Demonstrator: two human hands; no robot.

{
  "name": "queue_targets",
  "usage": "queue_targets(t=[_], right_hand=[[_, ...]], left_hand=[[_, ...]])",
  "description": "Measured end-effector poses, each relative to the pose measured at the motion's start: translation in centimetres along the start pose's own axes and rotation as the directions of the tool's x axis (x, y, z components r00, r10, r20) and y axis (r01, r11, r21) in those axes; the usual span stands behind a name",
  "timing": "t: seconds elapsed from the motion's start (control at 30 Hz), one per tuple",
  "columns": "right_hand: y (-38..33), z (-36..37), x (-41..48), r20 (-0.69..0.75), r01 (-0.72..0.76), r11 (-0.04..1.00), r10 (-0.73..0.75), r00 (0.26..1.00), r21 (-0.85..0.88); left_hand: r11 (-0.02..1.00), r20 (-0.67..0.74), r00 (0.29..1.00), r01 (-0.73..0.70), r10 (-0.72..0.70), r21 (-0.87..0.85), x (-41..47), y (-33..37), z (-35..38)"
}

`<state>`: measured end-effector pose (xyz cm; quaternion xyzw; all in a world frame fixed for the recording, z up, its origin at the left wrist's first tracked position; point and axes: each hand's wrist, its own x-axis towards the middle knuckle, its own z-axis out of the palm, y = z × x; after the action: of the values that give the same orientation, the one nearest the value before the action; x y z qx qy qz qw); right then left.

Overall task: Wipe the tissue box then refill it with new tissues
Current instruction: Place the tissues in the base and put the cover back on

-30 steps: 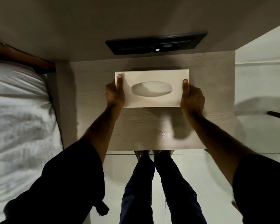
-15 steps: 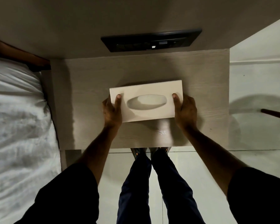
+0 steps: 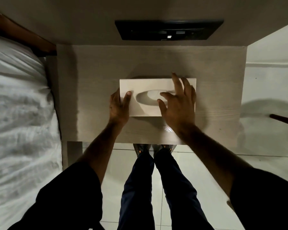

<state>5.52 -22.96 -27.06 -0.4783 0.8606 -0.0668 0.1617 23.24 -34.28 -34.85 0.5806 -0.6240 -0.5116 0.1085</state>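
A cream rectangular tissue box (image 3: 145, 86) with an oval slot in its top lies flat on the pale wooden bedside table (image 3: 96, 67). My left hand (image 3: 119, 107) grips the box's left end, thumb on the top face. My right hand (image 3: 178, 103) hovers over the right half of the box with its fingers spread, the fingertips at the oval slot, holding nothing. The right part of the box top is hidden under that hand. No tissues or cloth show.
A bed with white bedding (image 3: 18, 113) runs along the left, touching the table. A dark switch panel (image 3: 168, 29) is on the wall behind the table. White tiled floor (image 3: 264, 97) lies to the right, with a dark stick (image 3: 284, 119) at the right edge. My legs stand at the table's front edge.
The box was drawn from the back of the table toward the middle. My right hand has let go of the box's right end and now spreads above its top; the left hand keeps its grip.
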Motion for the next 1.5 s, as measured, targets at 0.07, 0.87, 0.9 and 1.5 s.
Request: queue_targets(t=[0.07, 0.87, 0.9, 1.5], right_hand=[[-0.4, 0.7, 1.1, 0.061, -0.001, 0.997, 0.006, 0.998, -0.080], [-1.1, 1.3, 4.4, 0.181, 0.200, 0.950, -0.159, 0.970, -0.238], [-1.2, 1.2, 4.3, 0.189, 0.211, 0.947, -0.167, 0.968, -0.243], [-0.8, -1.7, 0.1, 0.039, 0.144, 0.990, -0.144, 0.989, 0.003]], left_hand=[[1.000, 0.002, 1.000, 0.005, -0.005, -0.003, 0.3, -0.3, 0.4], [0.998, -0.010, 0.999, -0.035, 0.034, -0.060, 1.2, -1.8, 0.6], [0.998, -0.015, 0.999, -0.038, 0.037, -0.055, 1.3, -1.8, 0.6], [1.000, 0.010, 1.000, -0.009, 0.009, -0.010, 0.6, -0.4, 0.0]])
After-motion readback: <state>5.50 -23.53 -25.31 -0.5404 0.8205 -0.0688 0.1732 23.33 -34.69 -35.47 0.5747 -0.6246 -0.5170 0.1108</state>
